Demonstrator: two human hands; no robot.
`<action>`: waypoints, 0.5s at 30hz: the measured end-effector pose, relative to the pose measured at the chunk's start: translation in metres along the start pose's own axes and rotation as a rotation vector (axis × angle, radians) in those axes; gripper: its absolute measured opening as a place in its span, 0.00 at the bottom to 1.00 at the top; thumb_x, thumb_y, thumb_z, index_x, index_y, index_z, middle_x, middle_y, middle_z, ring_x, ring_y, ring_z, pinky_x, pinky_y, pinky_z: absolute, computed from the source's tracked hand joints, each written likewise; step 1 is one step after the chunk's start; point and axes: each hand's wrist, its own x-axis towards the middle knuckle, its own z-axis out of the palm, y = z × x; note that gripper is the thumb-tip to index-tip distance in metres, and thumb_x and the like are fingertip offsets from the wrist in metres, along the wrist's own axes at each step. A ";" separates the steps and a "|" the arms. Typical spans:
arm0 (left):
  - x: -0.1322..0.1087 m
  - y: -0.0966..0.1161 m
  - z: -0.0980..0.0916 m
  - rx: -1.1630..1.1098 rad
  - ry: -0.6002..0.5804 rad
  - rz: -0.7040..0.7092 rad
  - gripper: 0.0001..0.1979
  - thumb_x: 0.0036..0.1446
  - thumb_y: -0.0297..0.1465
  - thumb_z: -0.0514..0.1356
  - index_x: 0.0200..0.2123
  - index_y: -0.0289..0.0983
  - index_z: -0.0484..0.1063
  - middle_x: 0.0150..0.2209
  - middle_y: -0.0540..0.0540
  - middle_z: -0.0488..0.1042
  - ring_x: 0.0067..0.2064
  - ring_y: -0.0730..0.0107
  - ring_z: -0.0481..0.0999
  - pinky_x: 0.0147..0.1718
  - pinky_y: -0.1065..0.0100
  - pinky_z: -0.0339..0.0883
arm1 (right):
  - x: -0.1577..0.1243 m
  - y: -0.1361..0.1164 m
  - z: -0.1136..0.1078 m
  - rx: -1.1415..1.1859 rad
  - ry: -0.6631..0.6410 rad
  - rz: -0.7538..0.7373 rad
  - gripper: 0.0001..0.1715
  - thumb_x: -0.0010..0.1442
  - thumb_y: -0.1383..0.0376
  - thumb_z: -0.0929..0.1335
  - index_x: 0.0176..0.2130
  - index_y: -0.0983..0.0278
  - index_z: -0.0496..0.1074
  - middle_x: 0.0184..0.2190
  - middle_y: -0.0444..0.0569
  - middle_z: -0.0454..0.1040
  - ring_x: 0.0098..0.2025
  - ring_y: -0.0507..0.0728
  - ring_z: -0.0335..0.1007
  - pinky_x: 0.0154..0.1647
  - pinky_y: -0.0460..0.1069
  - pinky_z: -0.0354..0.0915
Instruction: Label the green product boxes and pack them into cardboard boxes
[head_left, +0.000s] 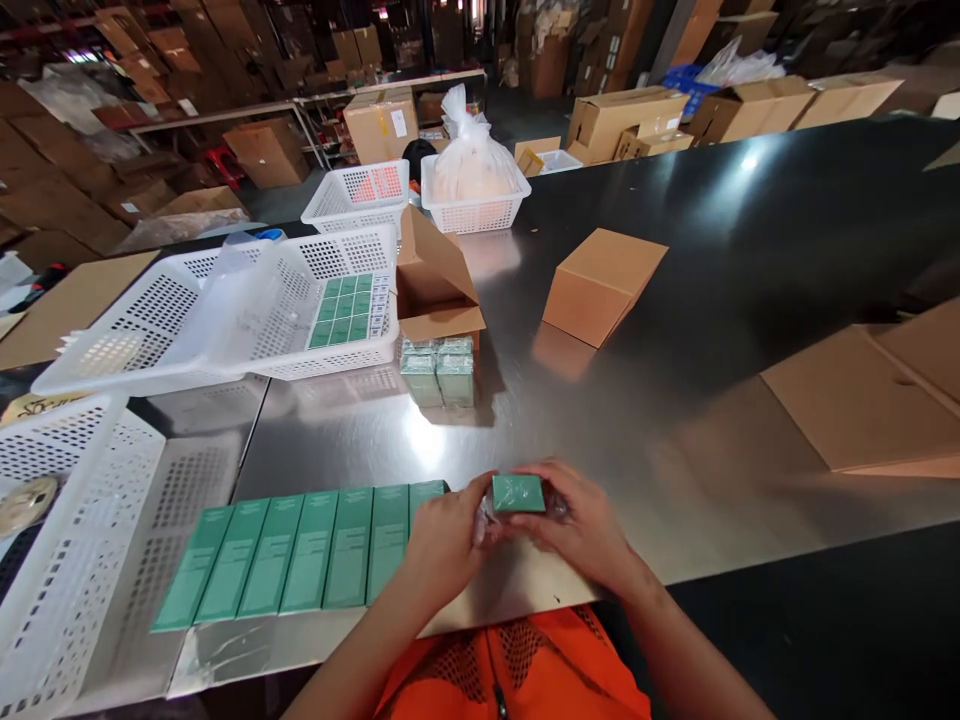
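Between my two hands, near the front edge of the metal table, is a small green box (517, 493) with its end facing up and clear plastic wrap around it. My left hand (448, 532) grips its left side, and my right hand (583, 522) closes on the right side, fingers curled over the film. A row of several green boxes (307, 550) lies flat to the left of my left hand, its right end partly hidden by that hand. Farther back, a wrapped bundle of green boxes (438, 374) stands before an open brown carton (439, 275).
White perforated baskets (330, 362) line the left side, one holding more green boxes. A basket (480, 217) with a filled plastic bag stands at the back. A brown carton (600, 285) sits mid-table; a larger carton (862, 400) lies at right. The metal table (540, 430) ends just before my body.
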 end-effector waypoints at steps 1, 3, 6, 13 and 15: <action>-0.002 -0.001 -0.002 -0.073 0.027 0.040 0.27 0.59 0.37 0.61 0.61 0.38 0.64 0.43 0.41 0.81 0.40 0.52 0.81 0.35 0.61 0.71 | 0.005 -0.001 -0.002 0.087 -0.028 0.043 0.23 0.56 0.48 0.73 0.45 0.59 0.74 0.37 0.49 0.76 0.37 0.58 0.73 0.36 0.50 0.70; -0.006 -0.004 -0.007 -0.223 0.122 0.177 0.25 0.60 0.39 0.61 0.59 0.40 0.65 0.43 0.44 0.81 0.39 0.59 0.81 0.35 0.65 0.71 | 0.008 -0.002 -0.002 0.310 -0.054 0.148 0.25 0.56 0.44 0.71 0.43 0.60 0.73 0.35 0.48 0.75 0.36 0.58 0.73 0.34 0.49 0.69; -0.012 -0.008 -0.011 -0.287 0.354 0.405 0.10 0.62 0.30 0.58 0.46 0.39 0.73 0.32 0.47 0.81 0.32 0.68 0.79 0.31 0.71 0.69 | 0.005 -0.002 0.009 0.599 -0.151 0.316 0.31 0.51 0.40 0.72 0.43 0.60 0.71 0.32 0.47 0.75 0.30 0.56 0.72 0.29 0.48 0.67; -0.039 0.002 -0.017 -0.064 0.223 0.494 0.08 0.51 0.21 0.56 0.31 0.39 0.71 0.27 0.48 0.74 0.28 0.67 0.73 0.26 0.67 0.62 | 0.029 0.010 0.007 0.753 0.350 0.557 0.31 0.48 0.37 0.71 0.33 0.61 0.70 0.23 0.48 0.74 0.21 0.57 0.70 0.20 0.51 0.68; -0.055 0.006 -0.011 -0.147 0.005 0.444 0.05 0.47 0.25 0.61 0.28 0.42 0.71 0.30 0.50 0.76 0.29 0.67 0.74 0.25 0.68 0.62 | 0.042 0.017 -0.002 0.749 0.448 0.566 0.31 0.47 0.37 0.71 0.32 0.61 0.70 0.22 0.47 0.74 0.21 0.57 0.70 0.19 0.51 0.67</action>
